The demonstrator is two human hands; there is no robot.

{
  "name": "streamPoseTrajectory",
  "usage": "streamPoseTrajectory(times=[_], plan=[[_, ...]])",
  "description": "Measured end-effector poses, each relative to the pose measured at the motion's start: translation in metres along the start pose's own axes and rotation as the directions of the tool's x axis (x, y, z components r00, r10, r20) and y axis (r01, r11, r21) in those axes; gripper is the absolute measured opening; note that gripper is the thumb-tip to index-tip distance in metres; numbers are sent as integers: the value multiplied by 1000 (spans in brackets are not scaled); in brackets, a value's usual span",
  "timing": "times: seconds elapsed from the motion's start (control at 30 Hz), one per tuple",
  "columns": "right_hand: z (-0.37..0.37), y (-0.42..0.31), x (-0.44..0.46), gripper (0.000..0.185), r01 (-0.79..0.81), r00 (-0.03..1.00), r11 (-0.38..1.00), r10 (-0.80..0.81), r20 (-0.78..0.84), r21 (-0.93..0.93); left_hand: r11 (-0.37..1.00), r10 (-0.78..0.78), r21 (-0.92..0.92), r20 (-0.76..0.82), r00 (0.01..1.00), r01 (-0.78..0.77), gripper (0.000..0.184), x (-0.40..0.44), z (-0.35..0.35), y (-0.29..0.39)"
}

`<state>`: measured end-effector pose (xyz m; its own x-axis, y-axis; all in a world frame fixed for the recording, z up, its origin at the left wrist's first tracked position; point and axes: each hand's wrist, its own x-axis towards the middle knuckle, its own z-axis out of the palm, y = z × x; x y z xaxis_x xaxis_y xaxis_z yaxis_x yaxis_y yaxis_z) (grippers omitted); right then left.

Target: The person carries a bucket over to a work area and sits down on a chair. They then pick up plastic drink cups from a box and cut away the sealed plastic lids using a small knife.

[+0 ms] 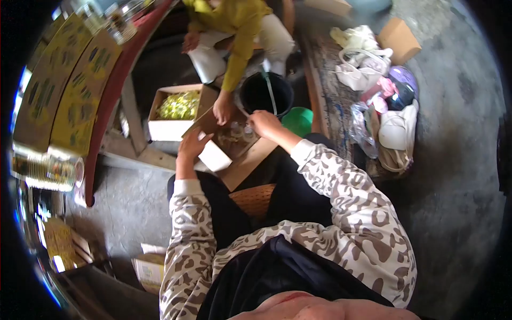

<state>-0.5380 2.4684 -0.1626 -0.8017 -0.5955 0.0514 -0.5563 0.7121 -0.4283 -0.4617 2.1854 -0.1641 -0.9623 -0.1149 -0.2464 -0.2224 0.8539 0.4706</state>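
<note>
The left hand (191, 145) is wide, its thumb apart from the other fingers, by the left side of an open cardboard box (249, 164). The right hand (265, 126) has bent fingers at the box's other side; I cannot tell if it holds anything. The box is between the two hands, in front of the knees, with small see-through things (234, 133) inside. Another person's hand (222, 109) reaches over it. A black bucket (250, 99) and a green bowl (298, 122) are near the right hand. A white-sided box (169, 131) of yellow-green bits (179, 105) is past the left hand.
</note>
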Motion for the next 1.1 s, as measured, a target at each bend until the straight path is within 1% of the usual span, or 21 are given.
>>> streamPoseTrajectory(times=[0.07, 0.13, 0.17, 0.2, 0.27, 0.33, 0.4, 0.43, 0.5, 0.53, 0.57, 0.6, 0.67, 0.73, 0.77, 0.8, 0.87, 0.9, 0.93, 1.0, 1.1], plan=[[8, 6, 0, 11, -16, 988, 995, 32, -150, 103, 996, 58, -75, 0, 998, -58, 76, 8, 3, -4], [14, 4, 4, 15, -85, 985, 981, 108, -131, 175, 995, 35, -91, 16, 999, -34, 75, 7, 2, 2], [24, 6, 10, 15, -45, 978, 982, 81, -194, 182, 996, 31, -83, 28, 999, -29, 75, 12, 6, 3], [29, 9, 12, 15, -44, 980, 979, 81, -181, 201, 998, 46, -36, 21, 999, -45, 75, 18, 12, -2], [42, 15, 16, 13, 25, 977, 992, 3, -213, 127, 999, 39, 37, 25, 999, -40, 78, 26, 25, -13], [50, 15, 20, 8, -10, 984, 990, 34, -176, 137, 991, 102, 93, -14, 995, -101, 76, 34, 42, -21], [66, 21, 24, 11, 4, 990, 1000, 0, -144, 25, 965, -10, 262, 161, 987, -33, 69, 40, 41, 0], [73, 27, 25, 11, 9, 990, 999, -4, -139, 35, 967, 0, 252, 153, 988, -39, 63, 43, 51, 3], [86, 36, 27, 13, -19, 994, 999, 24, 104, -47, 939, -65, 343, 252, 966, -27, 61, 51, 66, 18], [91, 37, 27, 13, -18, 994, 999, 22, 105, -37, 944, 14, 317, 244, 970, -93, 58, 57, 86, 11], [95, 36, 26, 13, -57, 993, 998, 57, 105, -2, 948, 14, 297, 311, 950, -111, 55, 79, 128, -18], [99, 36, 25, 13, -96, 990, 995, 92, 103, 34, 937, -6, 327, 366, 930, -122, 53, 78, 136, -10], [115, 48, 22, 13, -69, 993, 997, 65, 99, 37, 935, 32, 308, 427, 904, -179, 53, 68, 153, -1], [124, 56, 21, 13, -45, 994, 998, 42, 99, 32, 828, 261, 387, 374, 890, -406, 51, 76, 222, -58], [126, 57, 21, 14, -88, 990, 994, 80, 117, 62, 811, 100, 469, 477, 873, -349, 51, 79, 237, -67], [127, 59, 21, 15, -129, 984, 987, 116, 137, 90, 810, 102, 469, 478, 872, -351, 51, 79, 228, -58], [135, 64, 22, 14, -165, 982, 979, 150, 118, 121, 720, -219, 633, 595, 773, -284, 51, 65, 185, -28], [143, 69, 22, 13, -161, 986, 979, 154, 66, 127, 751, -237, 633, 526, 817, -190, 49, 59, 171, -21], [147, 70, 23, 13, -156, 988, 978, 155, 13, 136, 750, -250, 637, 524, 814, -179, 49, 59, 164, -25], [155, 72, 23, 12, -157, 987, 972, 158, 4, 173, 758, -430, 648, 422, 798, 66, 47, 63, 147, -38], [167, 74, 24, 12, -157, 986, 973, 164, -29, 170, 715, -488, 688, 362, 794, 126, 45, 53, 139, -62]])
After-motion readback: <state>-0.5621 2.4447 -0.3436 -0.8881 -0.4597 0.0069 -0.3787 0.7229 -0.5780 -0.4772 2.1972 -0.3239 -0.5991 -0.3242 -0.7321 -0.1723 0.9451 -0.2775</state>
